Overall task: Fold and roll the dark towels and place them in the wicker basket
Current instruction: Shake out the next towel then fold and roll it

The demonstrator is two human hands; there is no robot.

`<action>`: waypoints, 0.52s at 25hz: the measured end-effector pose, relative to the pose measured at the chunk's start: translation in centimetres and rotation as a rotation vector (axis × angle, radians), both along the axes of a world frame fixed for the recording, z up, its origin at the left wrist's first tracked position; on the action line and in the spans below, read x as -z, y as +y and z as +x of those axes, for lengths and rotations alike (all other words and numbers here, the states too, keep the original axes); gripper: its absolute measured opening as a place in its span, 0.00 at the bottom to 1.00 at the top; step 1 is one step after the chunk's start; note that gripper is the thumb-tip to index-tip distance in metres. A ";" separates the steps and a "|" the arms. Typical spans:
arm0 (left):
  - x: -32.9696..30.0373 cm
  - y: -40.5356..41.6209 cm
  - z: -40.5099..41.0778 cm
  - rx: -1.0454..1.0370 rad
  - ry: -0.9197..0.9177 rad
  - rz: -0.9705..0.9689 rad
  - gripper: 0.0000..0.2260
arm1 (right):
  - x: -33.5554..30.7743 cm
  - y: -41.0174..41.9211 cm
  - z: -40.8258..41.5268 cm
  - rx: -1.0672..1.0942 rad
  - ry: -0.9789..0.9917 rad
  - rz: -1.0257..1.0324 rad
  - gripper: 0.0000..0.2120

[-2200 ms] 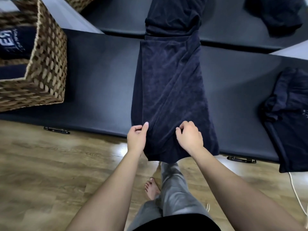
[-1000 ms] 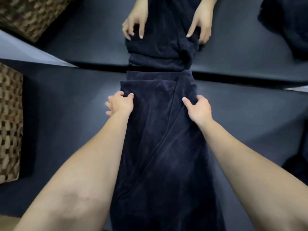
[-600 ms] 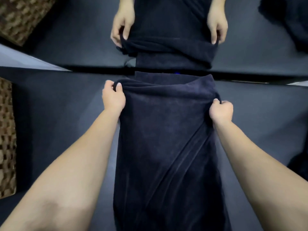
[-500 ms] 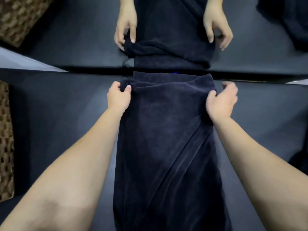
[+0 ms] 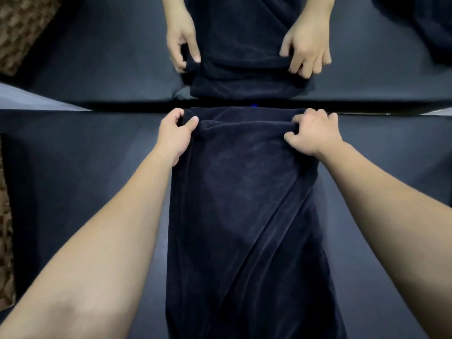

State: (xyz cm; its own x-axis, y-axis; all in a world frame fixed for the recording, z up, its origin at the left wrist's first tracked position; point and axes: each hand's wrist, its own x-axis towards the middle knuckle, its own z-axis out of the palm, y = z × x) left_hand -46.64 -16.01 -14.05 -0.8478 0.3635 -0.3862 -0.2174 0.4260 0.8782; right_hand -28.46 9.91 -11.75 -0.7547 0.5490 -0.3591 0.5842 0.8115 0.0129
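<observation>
A long dark navy towel point(image 5: 244, 216) lies lengthwise on the dark table point(image 5: 73, 172), running from the near edge to the mirror at the back. My left hand point(image 5: 175, 133) pinches the left corner of its far end, thumb on top. My right hand point(image 5: 315, 133) grips the right corner, fingers curled over a small bunched fold. The far edge is turned over into a low ridge between my hands. A strip of the wicker basket point(image 5: 5, 228) shows at the left edge.
A mirror stands along the table's far edge and reflects my hands, the towel end point(image 5: 244, 45) and the basket point(image 5: 22, 28). A reflected heap of dark cloth point(image 5: 430, 25) sits at top right. Bare table surface lies on both sides of the towel.
My right hand, loose beside the towel corner half a second ago, now curls over the far edge. My left hand keeps its pinch. The far edge has bunched into a fold.
</observation>
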 end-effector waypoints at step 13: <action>1.2 2.8 0.1 0.036 0.178 -0.144 0.07 | 1.2 4.4 3.1 0.623 0.336 -0.099 0.14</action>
